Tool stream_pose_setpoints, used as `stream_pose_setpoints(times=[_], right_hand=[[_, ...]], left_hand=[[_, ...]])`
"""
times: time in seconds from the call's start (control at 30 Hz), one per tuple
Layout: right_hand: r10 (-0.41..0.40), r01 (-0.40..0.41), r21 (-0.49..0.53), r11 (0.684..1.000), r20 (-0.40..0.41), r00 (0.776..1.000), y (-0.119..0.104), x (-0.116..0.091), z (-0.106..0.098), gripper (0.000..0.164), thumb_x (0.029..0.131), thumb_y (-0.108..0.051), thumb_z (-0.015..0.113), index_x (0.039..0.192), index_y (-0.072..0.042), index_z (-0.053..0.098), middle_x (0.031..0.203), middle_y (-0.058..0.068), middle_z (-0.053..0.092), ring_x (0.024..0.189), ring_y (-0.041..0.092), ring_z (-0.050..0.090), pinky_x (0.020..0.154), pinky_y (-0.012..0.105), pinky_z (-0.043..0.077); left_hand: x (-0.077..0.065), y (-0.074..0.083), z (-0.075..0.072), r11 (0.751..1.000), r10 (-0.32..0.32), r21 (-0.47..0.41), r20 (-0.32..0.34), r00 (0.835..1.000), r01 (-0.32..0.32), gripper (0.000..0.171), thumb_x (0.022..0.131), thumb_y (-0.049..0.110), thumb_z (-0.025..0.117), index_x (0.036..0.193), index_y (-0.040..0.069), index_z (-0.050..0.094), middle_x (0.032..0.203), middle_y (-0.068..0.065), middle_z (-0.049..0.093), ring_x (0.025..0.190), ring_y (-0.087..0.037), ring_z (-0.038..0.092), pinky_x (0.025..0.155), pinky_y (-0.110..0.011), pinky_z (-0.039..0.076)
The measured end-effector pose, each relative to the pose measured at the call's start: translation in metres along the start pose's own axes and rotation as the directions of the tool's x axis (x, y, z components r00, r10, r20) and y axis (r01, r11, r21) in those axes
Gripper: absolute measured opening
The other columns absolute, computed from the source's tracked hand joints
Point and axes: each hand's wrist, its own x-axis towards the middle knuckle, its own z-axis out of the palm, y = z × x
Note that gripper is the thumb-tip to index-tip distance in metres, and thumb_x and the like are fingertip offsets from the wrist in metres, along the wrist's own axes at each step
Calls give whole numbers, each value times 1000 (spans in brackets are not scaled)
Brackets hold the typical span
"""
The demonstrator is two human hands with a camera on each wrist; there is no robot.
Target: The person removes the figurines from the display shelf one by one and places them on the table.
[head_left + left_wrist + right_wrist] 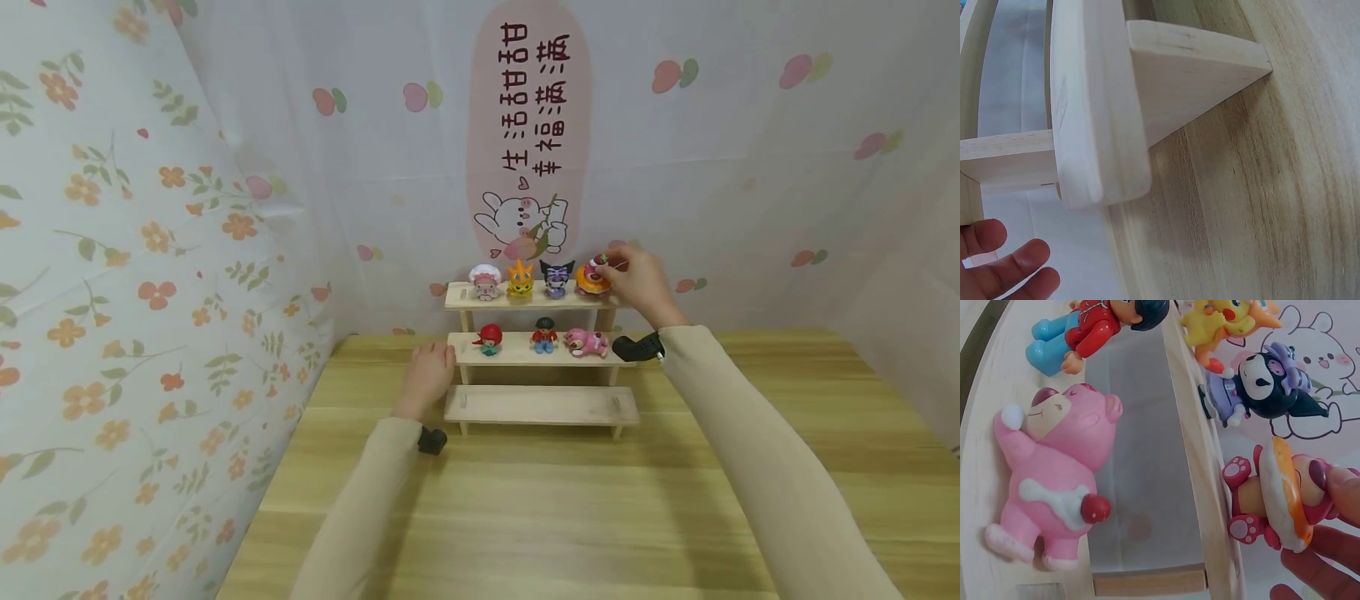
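Note:
At the right end of the top tier, my right hand (637, 283) pinches a pink bear figurine with an orange ring (592, 281) by its head. In the right wrist view that bear figurine (1285, 494) sits at the board's edge, feet toward the tier. Beside it stands a black-and-purple figurine (557, 282). My left hand (429, 379) is at the left end of the wooden tiered stand (540, 402); its fingers (1013, 265) look relaxed, right by the end of a board, holding nothing.
A yellow-orange figurine (520, 282) and a white-hatted pink one (486, 283) share the top tier. The middle tier bears a red-haired figurine (490, 339), a figure in red and blue (543, 337) and a lying pink bear (587, 342). Behind hangs a patterned curtain (397, 167).

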Motion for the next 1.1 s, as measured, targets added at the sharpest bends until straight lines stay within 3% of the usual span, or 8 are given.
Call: stream_pose_setpoints(times=[0.17, 0.43, 0.77, 1.1], right_hand=[[17, -16, 14, 1000, -25, 1000, 2, -5, -5, 31, 94, -17, 61, 117, 4, 60, 111, 25, 62, 99, 37, 58, 86, 48, 47], [-24, 26, 39, 999, -64, 998, 2, -14, -15, 27, 94, -18, 61, 111, 4, 61, 107, 24, 64, 95, 35, 60, 80, 44, 48], [-51, 53, 33, 998, -51, 997, 3, -38, -22, 26, 91, -16, 65, 110, 1, 63, 104, 21, 66, 91, 31, 63, 70, 29, 47], [-91, 94, 69, 993, -43, 995, 13, -68, -13, 25, 90, -17, 67, 107, 1, 63, 100, 19, 67, 90, 32, 65, 78, 46, 52]], left_hand=[[2, 1, 2, 1000, -5, -21, 5, 1000, 5, 44, 104, 26, 30, 110, -3, 62, 115, -22, 62, 112, -39, 54, 99, -47, 41], [5, 2, 5, 999, -8, -34, 23, 1000, 9, 43, 104, 27, 28, 102, -1, 60, 96, -22, 65, 99, -38, 62, 85, -48, 50], [2, 2, 3, 997, -35, -60, 61, 998, 38, 45, 104, 28, 26, 107, -3, 59, 101, -24, 64, 100, -40, 62, 83, -50, 50], [2, 0, 0, 996, -34, -83, 74, 997, 40, 43, 105, 27, 25, 105, -2, 57, 92, -19, 61, 98, -36, 61, 83, -48, 48]])
